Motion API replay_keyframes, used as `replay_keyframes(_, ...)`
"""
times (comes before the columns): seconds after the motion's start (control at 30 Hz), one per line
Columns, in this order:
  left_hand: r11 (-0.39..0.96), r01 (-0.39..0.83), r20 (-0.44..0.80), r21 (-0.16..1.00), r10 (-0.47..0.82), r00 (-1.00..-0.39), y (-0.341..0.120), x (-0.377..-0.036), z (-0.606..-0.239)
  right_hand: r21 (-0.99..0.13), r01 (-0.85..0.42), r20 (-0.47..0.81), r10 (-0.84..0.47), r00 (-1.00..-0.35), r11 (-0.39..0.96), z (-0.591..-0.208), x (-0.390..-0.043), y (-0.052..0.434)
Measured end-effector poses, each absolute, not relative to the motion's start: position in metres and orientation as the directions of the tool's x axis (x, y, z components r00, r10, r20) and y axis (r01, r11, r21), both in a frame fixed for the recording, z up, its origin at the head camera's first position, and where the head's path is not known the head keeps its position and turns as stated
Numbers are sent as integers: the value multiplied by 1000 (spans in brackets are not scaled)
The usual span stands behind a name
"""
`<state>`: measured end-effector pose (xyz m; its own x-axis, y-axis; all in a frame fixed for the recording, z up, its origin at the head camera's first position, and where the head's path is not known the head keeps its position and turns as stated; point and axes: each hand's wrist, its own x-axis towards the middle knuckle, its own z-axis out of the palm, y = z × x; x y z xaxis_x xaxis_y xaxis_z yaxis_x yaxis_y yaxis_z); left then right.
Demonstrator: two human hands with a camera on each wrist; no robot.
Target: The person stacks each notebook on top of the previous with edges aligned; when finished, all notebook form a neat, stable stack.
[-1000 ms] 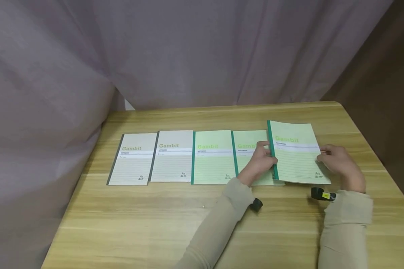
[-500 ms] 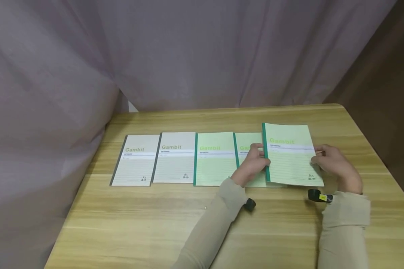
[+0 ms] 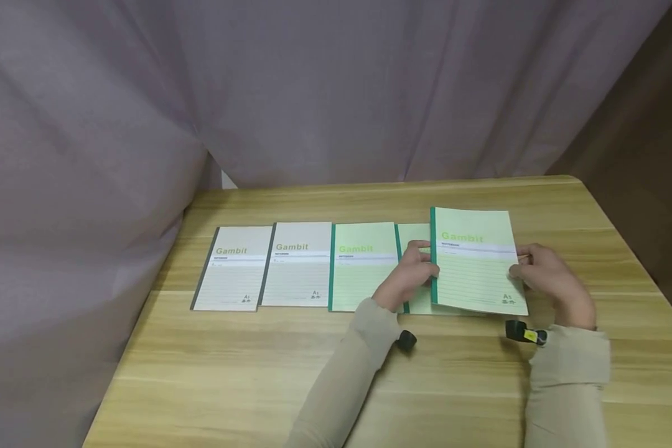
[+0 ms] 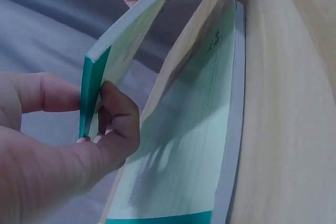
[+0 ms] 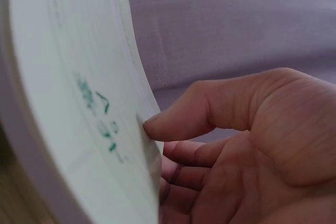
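Note:
A pale green notebook (image 3: 473, 267) with a green spine is held up over the right end of a row of notebooks. My left hand (image 3: 406, 274) pinches its spine edge, thumb on the cover and fingers curled beneath. At the opposite edge my right hand (image 3: 554, 280) grips it between thumb and fingers. Below lies another green notebook (image 4: 184, 129), partly covered by the held one in the head view; the left wrist view shows a gap between the two. To its left is a third green notebook (image 3: 364, 277), flat on the table.
Two white notebooks with dark spines, the left one (image 3: 232, 280) and the right one (image 3: 297, 274), continue the row leftward on the wooden table (image 3: 229, 373). A grey-purple curtain (image 3: 325, 93) hangs behind the table's far edge.
Both hands have carried the held notebook left, so it covers more of the green notebook beneath. The view has shifted slightly, and the other notebooks lie as before.

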<state>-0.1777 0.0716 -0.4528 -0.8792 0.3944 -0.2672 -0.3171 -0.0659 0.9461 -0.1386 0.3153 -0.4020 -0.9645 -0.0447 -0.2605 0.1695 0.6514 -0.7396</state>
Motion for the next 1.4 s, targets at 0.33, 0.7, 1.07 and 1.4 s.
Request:
replay_keyframes(0.33, -57, -291, -254, 955, 348, -902, 55, -179, -445, -731, 173, -247, -19, -969, 660, -399, -140, 297)
replay_keyframes(0.7, -87, -287, -245, 954, 326, -913, 27, -183, -437, -784, 151, -234, -63, -970, 602, -399, -145, 272)
replay_keyframes(1.07, -113, -275, -223, 955, 337, -915, -1, -191, -439, -814, 130, -224, -100, -970, 566, -399, -155, 252)
replay_keyframes(1.4, -104, -266, -220, 958, 325, -920, -19, -191, -443, -842, 132, -243, -149, -958, 523, -403, -159, 240)
